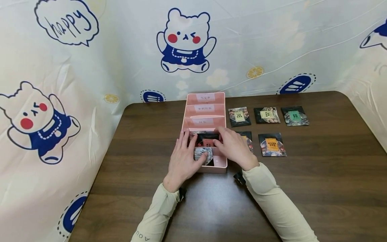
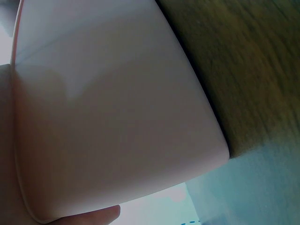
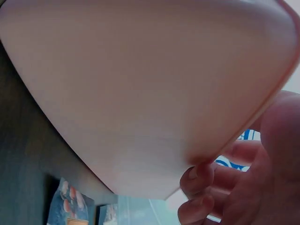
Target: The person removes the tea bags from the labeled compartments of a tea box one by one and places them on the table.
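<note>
A pink divided box (image 1: 220,160) stands on the table. Inside, a dark tea packet with a red label (image 1: 208,143) stands in a middle compartment. My right hand (image 1: 237,145) reaches over the right rim and pinches that packet's right edge between thumb and forefinger. Its other fingers bend over the box's outer wall (image 3: 117,103) in the right wrist view. My left hand (image 1: 185,160) lies along the left rim with fingers extended, forefinger at the packet's left side. Its thumb lies over a pale patterned packet (image 1: 199,153) in the front compartment.
Pink sections with white label strips (image 1: 205,108) lie at the box's back. To its right are tea packets: a pale-labelled one (image 1: 239,116), another (image 1: 267,115), a green-labelled one (image 1: 294,116), an orange-labelled one (image 1: 272,145) and one partly hidden (image 1: 248,139). A printed cloth (image 1: 121,50) hangs behind.
</note>
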Tool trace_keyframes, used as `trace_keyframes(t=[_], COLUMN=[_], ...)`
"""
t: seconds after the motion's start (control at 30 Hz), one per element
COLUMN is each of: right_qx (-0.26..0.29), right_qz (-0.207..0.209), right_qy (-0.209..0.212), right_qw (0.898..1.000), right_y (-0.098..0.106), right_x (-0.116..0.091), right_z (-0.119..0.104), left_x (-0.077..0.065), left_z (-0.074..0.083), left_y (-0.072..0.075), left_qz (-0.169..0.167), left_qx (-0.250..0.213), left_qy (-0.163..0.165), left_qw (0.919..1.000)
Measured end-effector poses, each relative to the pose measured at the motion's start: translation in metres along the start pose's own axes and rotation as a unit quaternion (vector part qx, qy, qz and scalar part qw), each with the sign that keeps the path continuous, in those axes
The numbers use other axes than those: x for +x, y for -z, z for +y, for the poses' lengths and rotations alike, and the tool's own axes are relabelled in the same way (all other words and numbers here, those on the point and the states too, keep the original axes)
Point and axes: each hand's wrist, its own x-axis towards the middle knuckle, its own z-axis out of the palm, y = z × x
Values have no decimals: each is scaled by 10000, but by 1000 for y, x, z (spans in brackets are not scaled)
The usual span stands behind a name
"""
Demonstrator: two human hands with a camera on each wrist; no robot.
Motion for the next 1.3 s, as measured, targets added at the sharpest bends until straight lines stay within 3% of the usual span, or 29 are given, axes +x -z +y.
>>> trace_keyframes(t=[0.93, 1.3], right_qx=[272, 250], right_qz=[-407, -373], right_qy=[288, 362], right_qw=[9984, 9983], right_y=[-7, -8], right_x=[7, 7], right_z=[13, 14], left_x=[0, 0], left_z=[1, 1], left_y=[0, 1], left_qz=[-29, -39], left_qx=[35, 8], left_qy=[21, 27], left_qw=[10000, 10000])
